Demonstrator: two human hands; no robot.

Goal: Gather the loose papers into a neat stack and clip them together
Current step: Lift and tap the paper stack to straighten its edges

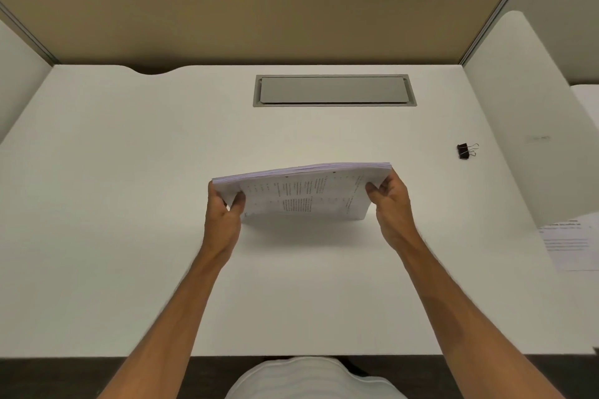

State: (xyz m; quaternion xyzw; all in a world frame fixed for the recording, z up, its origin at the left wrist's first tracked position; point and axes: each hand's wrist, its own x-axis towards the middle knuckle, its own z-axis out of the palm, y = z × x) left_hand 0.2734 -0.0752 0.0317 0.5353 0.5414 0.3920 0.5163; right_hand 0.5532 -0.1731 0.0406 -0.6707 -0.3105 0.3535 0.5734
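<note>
Head view gives us only part of the scene: at the right edge a loose printed sheet [571,241] is cut off by the frame and partly tucked behind the white side divider [518,113], and its text is too blurred for us to read. The print on the paper stack [301,193] is just as hard to make out; we see only rows of small dark marks. The stack stands on its long lower edge on the white desk [129,204], leaning back away from us, so its far side is hidden and its bottom edge sits in its own shadow.

We see the left hand [223,220] clamped on the stack's left end, thumb on the near face, the other fingers hidden behind the sheets. The right hand [390,207] grips the right end the same way. The stack lies between the two hands, touching both.

A black binder clip [465,151] lies on the desk well apart to the right, beyond the right hand, untouched.
</note>
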